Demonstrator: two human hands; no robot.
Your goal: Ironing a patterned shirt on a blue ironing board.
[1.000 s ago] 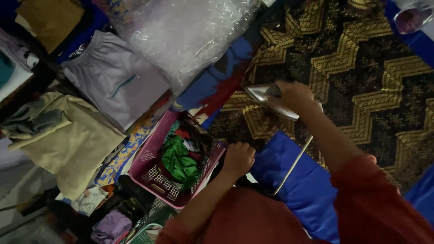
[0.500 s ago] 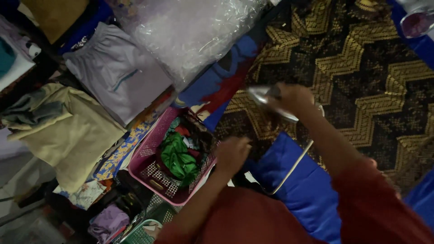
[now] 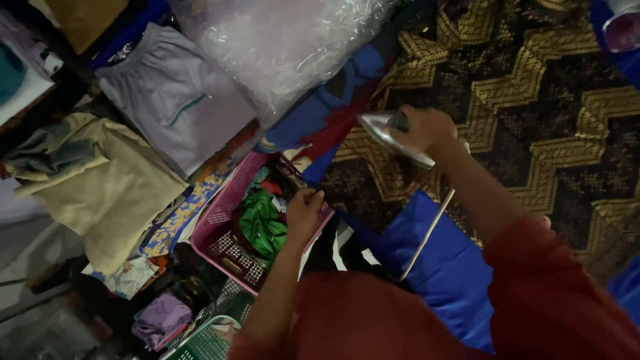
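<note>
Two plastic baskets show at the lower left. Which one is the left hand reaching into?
The pink basket, with green cloth inside; the left hand rests at its rim. The green basket sits lower, at the frame's bottom edge, away from the hand.

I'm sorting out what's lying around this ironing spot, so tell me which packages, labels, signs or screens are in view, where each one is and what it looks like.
Clear plastic bag: top centre, beside the folded grey garment; bulky, crinkled, see-through with a whitish shine.
Labels, signs, screens: none that can be made out.
Nearby: the right hand grips a silver iron on patterned cloth; the left hand is at the rim of a pink basket.
</note>
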